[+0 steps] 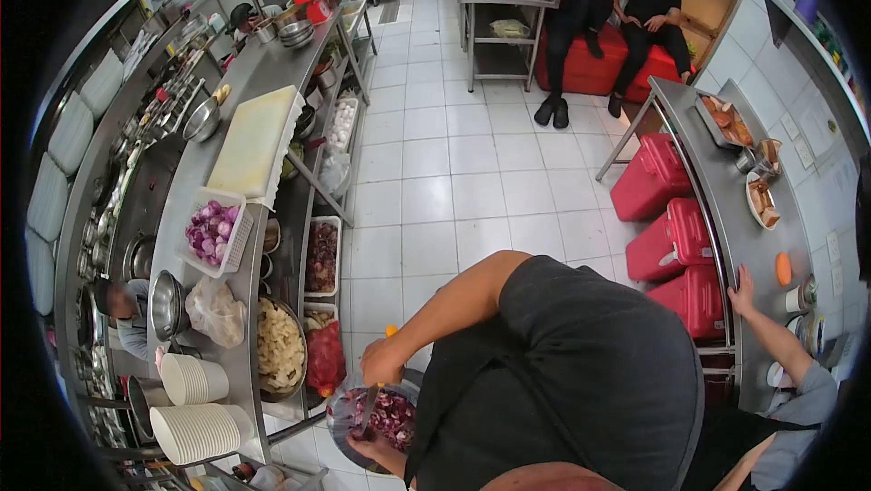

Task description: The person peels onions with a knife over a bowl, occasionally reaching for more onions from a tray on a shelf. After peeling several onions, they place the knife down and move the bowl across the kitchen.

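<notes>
My right hand (383, 362) is closed around a knife (371, 405) with an orange handle; the blade points down over a bowl. Below it, my left hand (372, 446) holds a purple onion piece (359, 433) near the blade tip. Many cut purple onion pieces (392, 418) lie in the bowl (337, 423), which has clear plastic at its rim. My dark-clothed torso hides the bowl's right side.
Steel shelving at left holds a basket (238, 241) of purple onions, a pan (263, 380) of pale pieces and stacked containers (195, 432). Red bins (649, 178) stand beneath the right counter (699, 142). A co-worker's hand (744, 289) rests there. Two people sit behind.
</notes>
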`<state>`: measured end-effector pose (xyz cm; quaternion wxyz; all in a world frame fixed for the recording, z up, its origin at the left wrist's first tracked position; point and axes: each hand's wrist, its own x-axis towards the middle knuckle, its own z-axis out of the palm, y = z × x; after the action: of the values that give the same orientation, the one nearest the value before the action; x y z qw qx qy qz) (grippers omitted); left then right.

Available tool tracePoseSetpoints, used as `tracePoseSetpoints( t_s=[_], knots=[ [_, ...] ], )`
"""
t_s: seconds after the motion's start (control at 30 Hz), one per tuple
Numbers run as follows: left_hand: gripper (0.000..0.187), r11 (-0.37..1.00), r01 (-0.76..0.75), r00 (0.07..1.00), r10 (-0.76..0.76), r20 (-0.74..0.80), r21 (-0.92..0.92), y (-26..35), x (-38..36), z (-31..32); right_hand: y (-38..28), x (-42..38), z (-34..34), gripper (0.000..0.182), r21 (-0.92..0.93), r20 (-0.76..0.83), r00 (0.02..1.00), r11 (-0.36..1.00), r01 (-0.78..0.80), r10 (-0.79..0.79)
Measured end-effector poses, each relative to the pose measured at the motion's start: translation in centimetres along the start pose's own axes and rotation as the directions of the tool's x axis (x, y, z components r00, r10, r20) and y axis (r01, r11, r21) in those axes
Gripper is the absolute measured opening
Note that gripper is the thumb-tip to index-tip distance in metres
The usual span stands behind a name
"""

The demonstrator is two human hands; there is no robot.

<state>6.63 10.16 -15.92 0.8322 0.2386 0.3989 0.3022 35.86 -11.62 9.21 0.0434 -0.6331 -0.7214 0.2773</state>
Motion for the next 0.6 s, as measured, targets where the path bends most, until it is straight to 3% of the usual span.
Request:
tracePoseSetpoints(
  t_s=[0.1, 0.17, 0.23, 0.3, 0.37, 0.43, 0.53, 0.6],
  knots=[
    [0.031, 0.987, 0.111, 0.979, -0.129, -0.155, -0.120, 0.2, 0.6, 0.8, 0.1, -0.6, 0.3, 0.020, -0.021, -0.066, 0.997, 0.999, 0.028, -0.029],
    [0.026, 0.947, -0.005, 0.997, 0.027, -0.065, 0.321, 0.2, -0.7, 1.7, 0.1, -0.9, 0.4, 0.020, -0.029, -0.056, 0.998, 1.000, 0.013, -0.014],
    [0.025, 0.709, -0.146, 0.989, 0.125, 0.081, 0.690, 0.7, -4.3, 4.1, -0.2, -1.3, 0.4, 0.020, -0.027, -0.013, 0.999, 0.999, -0.031, 0.031],
    [0.028, 0.318, -0.285, 0.957, 0.141, 0.252, 0.904, 1.5, -7.1, 5.3, -0.2, -1.6, 0.8, 0.020, 0.016, -0.044, 0.998, 0.999, -0.046, 0.047],
    [0.041, 0.484, -0.215, 0.966, 0.232, 0.113, 0.848, -0.3, -3.0, 0.8, 0.0, -2.4, 0.7, 0.020, 0.060, -0.065, 0.996, 0.997, -0.055, 0.059],
    [0.042, 0.514, -0.240, 0.970, 0.169, 0.177, 0.824, 0.3, -3.5, 1.6, 0.0, -3.2, 0.0, 0.022, 0.100, -0.076, 0.996, 0.994, -0.048, 0.055],
    [0.037, 0.472, -0.097, 0.984, 0.177, 0.013, 0.876, 1.7, -7.5, 7.1, 1.0, -3.3, 0.4, 0.028, 0.242, -0.075, 0.996, 0.970, -0.023, 0.042],
    [0.037, 0.629, -0.047, 0.985, 0.159, -0.069, 0.776, 1.8, -5.7, 6.2, 2.5, -2.4, 2.3, 0.033, 0.292, -0.101, 0.995, 0.956, 0.021, 0.009]
  ],
)
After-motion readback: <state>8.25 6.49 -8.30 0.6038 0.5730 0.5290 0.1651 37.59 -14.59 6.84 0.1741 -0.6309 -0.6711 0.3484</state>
